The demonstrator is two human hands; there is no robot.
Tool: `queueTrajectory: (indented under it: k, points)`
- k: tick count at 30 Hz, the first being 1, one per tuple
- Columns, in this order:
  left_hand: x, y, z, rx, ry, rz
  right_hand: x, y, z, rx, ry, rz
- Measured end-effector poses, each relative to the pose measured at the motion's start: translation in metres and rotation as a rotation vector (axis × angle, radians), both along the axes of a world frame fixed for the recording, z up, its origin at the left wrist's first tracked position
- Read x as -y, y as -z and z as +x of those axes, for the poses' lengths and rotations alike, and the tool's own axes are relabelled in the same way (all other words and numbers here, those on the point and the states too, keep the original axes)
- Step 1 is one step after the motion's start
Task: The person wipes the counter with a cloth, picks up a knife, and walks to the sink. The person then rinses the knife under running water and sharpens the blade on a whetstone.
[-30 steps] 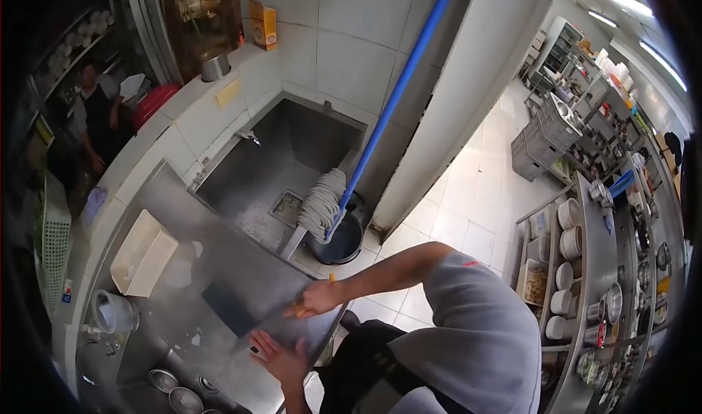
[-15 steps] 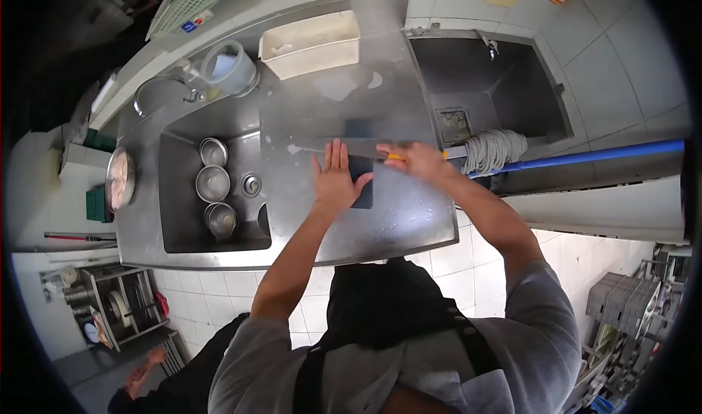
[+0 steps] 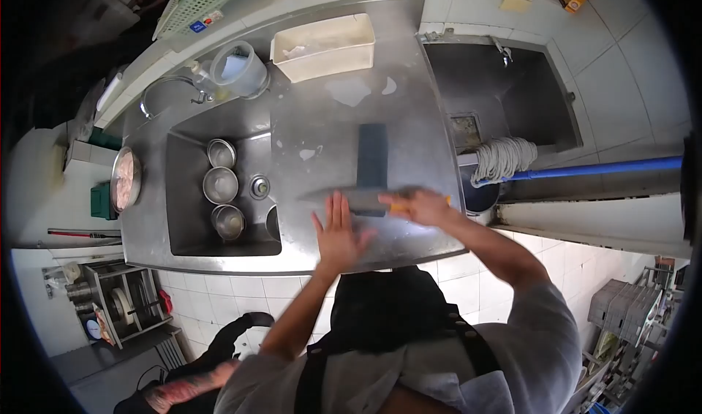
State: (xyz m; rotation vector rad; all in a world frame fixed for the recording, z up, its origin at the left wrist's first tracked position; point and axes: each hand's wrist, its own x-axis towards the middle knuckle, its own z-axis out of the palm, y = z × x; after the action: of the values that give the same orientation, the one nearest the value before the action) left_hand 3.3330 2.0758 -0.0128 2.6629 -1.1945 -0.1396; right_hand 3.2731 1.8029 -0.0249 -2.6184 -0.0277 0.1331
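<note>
Knife (image 3: 363,198) drawn down to the near end of the stone (image 3: 373,158)

Compared with half a second ago, the knife has come toward the person's body: then it crossed the stone higher up, and now it lies across the near end. The stone sits flat on the bench (image 3: 417,136), its long side running away from the body. The right hand (image 3: 422,208) has its grip closed round the orange handle; the left hand (image 3: 340,246) is spread, fingertips at the blade, though blur hides how hard they press.

For a good stroke, I judge, the blade should keep one steady tilt, with light, even pressure from left fingers set back from the cutting edge. So near the stone's end the blade could slip off, so it pays to ease up there, and to check that the stone does not creep.

Beyond the stone stands a cream tub (image 3: 325,64), near a clear bucket (image 3: 252,77). To the left, a sink (image 3: 190,165) holds metal bowls (image 3: 221,186); to the right, a mop (image 3: 504,162) shows by a second sink (image 3: 541,99).
</note>
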Motion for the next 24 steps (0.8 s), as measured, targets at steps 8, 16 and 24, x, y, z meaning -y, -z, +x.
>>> queueTrajectory:
  k: [8, 16, 24]
  points:
    - [0.047, -0.005, 0.068, 0.075, 0.060, -0.127, 0.008, -0.053, 0.031, -0.372, 0.156, 0.180]
    - [-0.008, -0.054, 0.051, 0.058, 0.153, -0.190, -0.019, -0.089, -0.036, -0.188, 0.031, 0.362]
    - [0.074, -0.066, 0.106, -0.402, 0.251, -0.245, 0.023, -0.114, -0.024, -0.310, 0.187, 0.054]
